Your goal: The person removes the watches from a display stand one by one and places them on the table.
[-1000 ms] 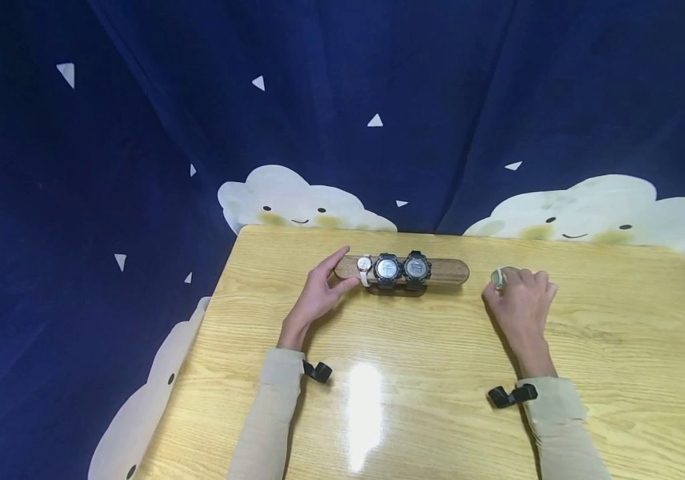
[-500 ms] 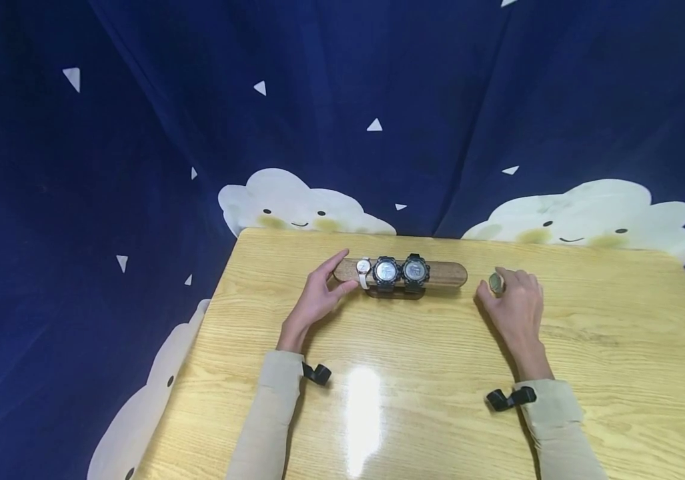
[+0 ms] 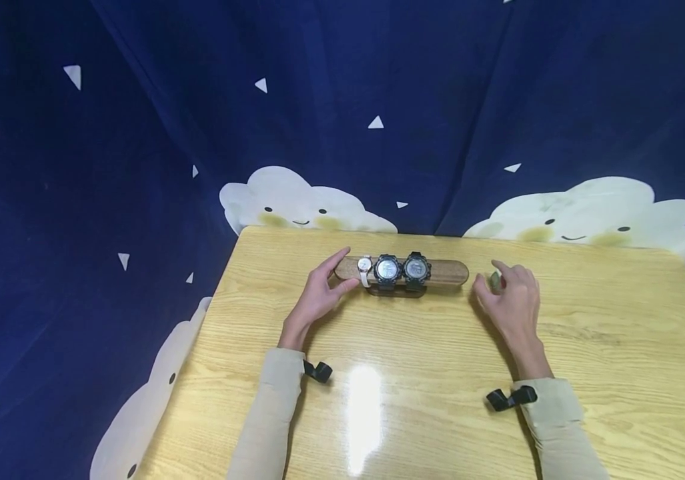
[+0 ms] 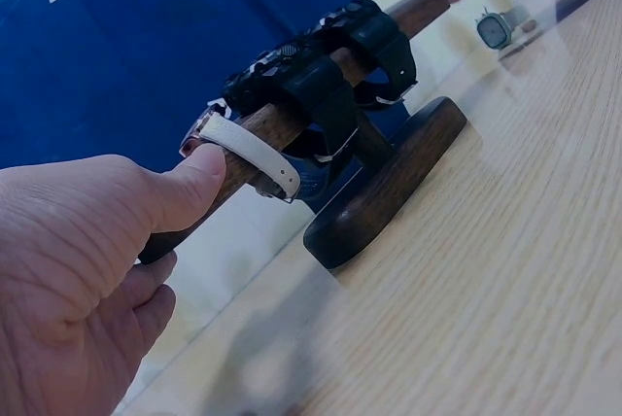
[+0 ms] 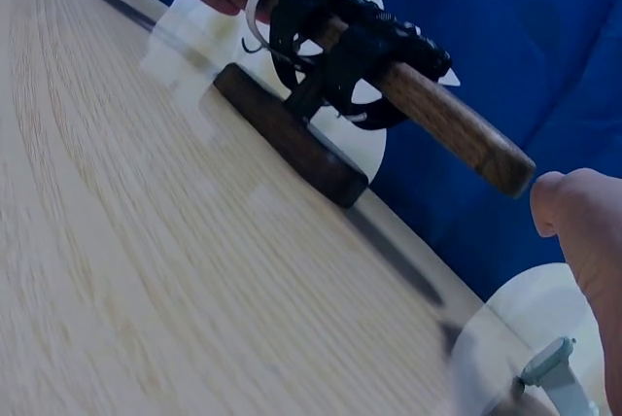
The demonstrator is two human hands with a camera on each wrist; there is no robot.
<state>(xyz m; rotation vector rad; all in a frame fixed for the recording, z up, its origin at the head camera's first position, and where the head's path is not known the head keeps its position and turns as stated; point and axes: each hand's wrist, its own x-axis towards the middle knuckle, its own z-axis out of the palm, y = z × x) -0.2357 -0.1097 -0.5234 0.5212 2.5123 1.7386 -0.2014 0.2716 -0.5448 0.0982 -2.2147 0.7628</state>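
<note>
A wooden watch stand carries a white-strapped watch and two chunky black digital watches, one black watch in the middle and another black watch to its right. My left hand grips the stand's left end, its thumb beside the white strap. My right hand is off the stand's right end, with thumb and index finger spread apart. A pale green watch sits beneath that hand, between thumb and fingers from above. Whether the other fingers hold it is hidden.
The wooden table reaches back to a dark blue curtain printed with white clouds. Black wrist cameras sit on both sleeves, such as the left camera.
My right thumb and index finger have spread apart, and that hand has shifted slightly left. The green watch's face has turned and looks narrower. My left hand and the stand have stayed put.
</note>
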